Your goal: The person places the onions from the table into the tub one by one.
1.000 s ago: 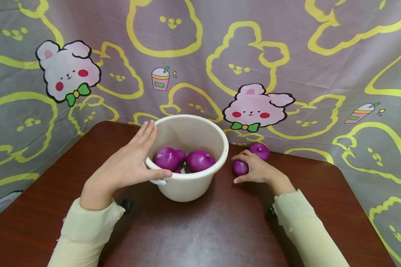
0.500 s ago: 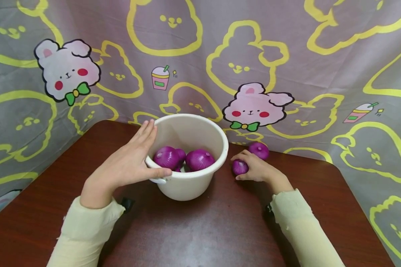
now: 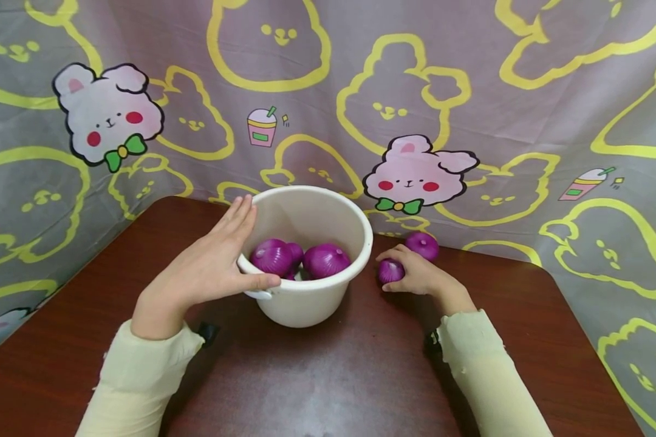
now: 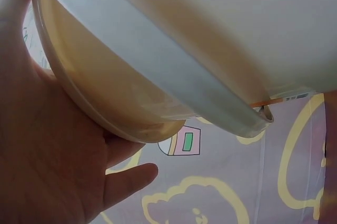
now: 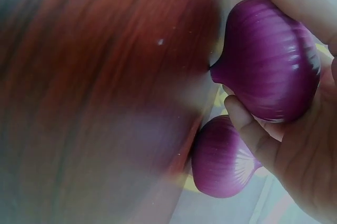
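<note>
A white bucket point(image 3: 308, 306) stands on the table with several purple onions point(image 3: 271, 257) inside. My left hand point(image 3: 199, 273) rests against its left rim, fingers straight and thumb stretched along the front edge; the left wrist view shows the palm beside the rim point(image 4: 100, 121). To the right of the bucket, my right hand point(image 3: 425, 273) holds a purple onion point(image 3: 390, 271) between thumb and fingers. That held onion point(image 5: 268, 61) looks large in the right wrist view, its pointed tip toward the tabletop. Just behind it another onion point(image 3: 422, 246) lies on the table.
The brown wooden table point(image 3: 306, 388) has its back edge close to a hanging cloth point(image 3: 306, 109) printed with cartoon rabbits and yellow outlines. A small white handle point(image 3: 259, 295) sticks out from the bucket's near left side.
My right thumb and fingers have come in closer around the onion, which has shifted very slightly left in the head view. The left hand and the bucket stay in place.
</note>
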`<state>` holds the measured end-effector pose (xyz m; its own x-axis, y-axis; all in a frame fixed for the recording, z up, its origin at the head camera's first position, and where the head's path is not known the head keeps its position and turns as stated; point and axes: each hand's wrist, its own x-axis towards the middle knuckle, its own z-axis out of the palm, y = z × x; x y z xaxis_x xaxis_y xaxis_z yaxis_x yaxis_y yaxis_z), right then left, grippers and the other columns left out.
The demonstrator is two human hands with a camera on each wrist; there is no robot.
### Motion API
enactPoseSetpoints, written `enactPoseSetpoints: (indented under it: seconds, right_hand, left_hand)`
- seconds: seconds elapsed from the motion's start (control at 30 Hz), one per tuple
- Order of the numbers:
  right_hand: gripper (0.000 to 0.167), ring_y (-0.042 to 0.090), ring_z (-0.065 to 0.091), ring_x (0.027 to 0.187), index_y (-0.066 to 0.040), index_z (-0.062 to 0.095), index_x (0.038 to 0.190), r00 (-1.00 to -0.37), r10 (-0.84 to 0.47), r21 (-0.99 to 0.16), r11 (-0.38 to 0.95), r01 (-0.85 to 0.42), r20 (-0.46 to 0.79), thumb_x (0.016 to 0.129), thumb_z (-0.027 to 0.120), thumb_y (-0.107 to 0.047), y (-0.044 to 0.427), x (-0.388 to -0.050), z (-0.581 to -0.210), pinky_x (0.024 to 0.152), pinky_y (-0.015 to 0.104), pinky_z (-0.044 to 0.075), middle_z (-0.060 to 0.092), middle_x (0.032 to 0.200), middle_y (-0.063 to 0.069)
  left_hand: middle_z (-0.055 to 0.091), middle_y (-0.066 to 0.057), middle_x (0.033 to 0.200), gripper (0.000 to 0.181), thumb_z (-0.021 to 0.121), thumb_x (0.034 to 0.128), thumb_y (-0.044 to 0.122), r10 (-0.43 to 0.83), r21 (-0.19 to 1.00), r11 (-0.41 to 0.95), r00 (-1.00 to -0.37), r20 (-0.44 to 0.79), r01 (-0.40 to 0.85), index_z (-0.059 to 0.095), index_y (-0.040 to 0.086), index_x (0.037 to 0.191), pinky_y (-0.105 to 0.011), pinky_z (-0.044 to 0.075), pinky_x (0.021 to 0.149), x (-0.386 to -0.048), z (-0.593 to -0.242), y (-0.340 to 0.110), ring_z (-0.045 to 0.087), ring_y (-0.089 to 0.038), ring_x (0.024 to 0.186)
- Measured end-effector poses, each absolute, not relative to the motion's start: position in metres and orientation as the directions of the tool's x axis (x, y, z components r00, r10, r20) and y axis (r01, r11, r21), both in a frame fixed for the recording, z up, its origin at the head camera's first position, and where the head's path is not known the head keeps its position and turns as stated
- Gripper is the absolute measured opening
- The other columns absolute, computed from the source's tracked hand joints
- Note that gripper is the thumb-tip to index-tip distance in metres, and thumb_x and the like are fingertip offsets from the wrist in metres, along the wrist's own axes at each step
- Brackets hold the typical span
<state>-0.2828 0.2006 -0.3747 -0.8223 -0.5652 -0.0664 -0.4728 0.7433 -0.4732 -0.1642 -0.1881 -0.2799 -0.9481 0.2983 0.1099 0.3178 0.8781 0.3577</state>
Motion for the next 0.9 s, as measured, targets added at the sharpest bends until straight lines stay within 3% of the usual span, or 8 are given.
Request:
enactPoseSetpoints:
  seconds: [0.37,0.6,0.9]
  right_hand:
    - [0.059,0.036,0.054,0.115,-0.011,0.058,0.132,-0.837,-0.540,-0.505,0.749,-0.429,-0.089,0.080,0.082,-0.024,0.2009,-0.2808,-0.3738,0.092,0.052,0.055,0.052,0.127,0.016]
    - [0.059,0.034,0.056,0.111,-0.007,0.059,0.130,-0.833,-0.553,-0.529,0.712,-0.462,-0.016,0.079,0.083,-0.023,0.2059,-0.2832,-0.3793,0.094,0.053,0.053,0.054,0.123,0.018]
    - [0.060,0.036,0.055,0.114,-0.008,0.057,0.134,-0.857,-0.515,-0.589,0.698,-0.409,-0.016,0.081,0.082,-0.024,0.2095,-0.2827,-0.3811,0.096,0.055,0.053,0.053,0.126,0.017]
  left_hand:
    - [-0.005,-0.004,0.169,0.125,0.063,0.0740,0.080,0.299,0.358,0.878,-0.948,0.107,0.318,0.009,0.004,0.159,-0.050,0.026,0.121,-0.1638,-0.2802,-0.1886,-0.005,-0.026,0.157]
    - [-0.004,-0.006,0.169,0.126,0.064,0.0741,0.078,0.305,0.364,0.873,-0.946,0.110,0.323,0.009,0.003,0.159,-0.052,0.025,0.121,-0.1633,-0.2795,-0.1884,-0.004,-0.028,0.157]
    - [-0.003,-0.004,0.169,0.125,0.064,0.0743,0.078,0.295,0.371,0.874,-0.950,0.105,0.312,0.009,0.005,0.159,-0.051,0.025,0.122,-0.1624,-0.2784,-0.1877,-0.005,-0.026,0.157]
